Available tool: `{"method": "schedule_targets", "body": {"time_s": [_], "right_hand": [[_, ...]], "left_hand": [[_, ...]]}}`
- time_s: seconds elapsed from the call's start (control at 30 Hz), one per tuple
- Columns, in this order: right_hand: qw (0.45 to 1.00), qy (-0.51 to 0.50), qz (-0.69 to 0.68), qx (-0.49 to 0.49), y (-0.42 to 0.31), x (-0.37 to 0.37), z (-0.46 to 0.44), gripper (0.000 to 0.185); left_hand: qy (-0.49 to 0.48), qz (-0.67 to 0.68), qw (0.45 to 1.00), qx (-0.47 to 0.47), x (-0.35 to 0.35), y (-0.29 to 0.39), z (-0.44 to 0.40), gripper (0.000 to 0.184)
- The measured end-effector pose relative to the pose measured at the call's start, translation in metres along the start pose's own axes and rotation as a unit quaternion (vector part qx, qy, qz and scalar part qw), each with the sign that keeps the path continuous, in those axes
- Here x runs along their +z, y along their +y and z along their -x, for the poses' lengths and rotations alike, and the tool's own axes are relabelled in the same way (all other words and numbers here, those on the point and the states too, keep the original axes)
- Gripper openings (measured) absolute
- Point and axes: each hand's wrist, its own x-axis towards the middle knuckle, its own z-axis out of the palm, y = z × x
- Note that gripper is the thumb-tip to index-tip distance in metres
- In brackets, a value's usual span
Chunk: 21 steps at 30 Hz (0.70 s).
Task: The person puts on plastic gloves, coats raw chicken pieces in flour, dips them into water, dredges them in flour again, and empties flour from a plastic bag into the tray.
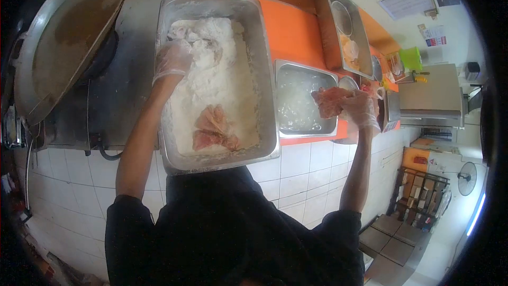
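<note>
My left hand (173,59), in a clear glove dusted white, is at the upper left of a metal tray (269,90) of white flour (211,82). Its fingers rest on floury lumps (203,37) and are partly hidden. A raw piece of meat (214,128) lies on the flour near the tray's front. My right hand (360,110), gloved too, is closed on another raw piece of meat (329,101), held over the right edge of a smaller metal pan (280,82) with clear liquid (301,98).
A large metal pan (39,74) with brownish liquid stands at the left, beside a steel counter (140,37). Behind the liquid pan, a metal container (330,37) holds a sieve (342,17). Farther right are a green container (410,58) and a fan (466,178).
</note>
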Motion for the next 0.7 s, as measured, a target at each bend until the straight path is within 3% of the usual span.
{"method": "schedule_targets", "body": {"time_s": [0.13, 0.27, 0.4, 0.53, 0.6, 0.67, 0.7], "right_hand": [[0.988, 0.062, 0.123, -0.065, 0.022, 0.030, -0.011, 0.030], [0.997, 0.005, -0.070, -0.035, -0.017, 0.011, 0.014, 0.028], [0.978, -0.013, -0.203, -0.040, -0.070, -0.013, 0.052, 0.026], [0.958, -0.099, -0.259, -0.066, -0.118, -0.006, 0.078, 0.027], [0.950, -0.201, -0.212, -0.112, -0.132, 0.026, 0.077, 0.030], [0.947, -0.181, -0.130, -0.231, -0.147, 0.063, 0.086, 0.030], [0.957, -0.220, -0.065, -0.179, -0.160, 0.082, 0.085, 0.031]], "left_hand": [[-0.009, -0.021, 1.000, 0.015, -0.003, -0.002, -0.001, 0.025], [-0.031, 0.005, 0.999, 0.025, -0.013, -0.002, 0.001, 0.027], [-0.077, 0.032, 0.994, -0.069, -0.010, -0.005, -0.010, 0.049], [-0.051, 0.054, 0.997, 0.012, -0.018, -0.004, -0.008, 0.055], [-0.015, 0.080, 0.996, 0.020, -0.007, -0.009, -0.010, 0.057], [-0.029, 0.050, 0.998, 0.021, 0.002, -0.013, -0.013, 0.058], [-0.035, 0.036, 0.999, 0.021, 0.003, -0.014, -0.015, 0.058]]}}
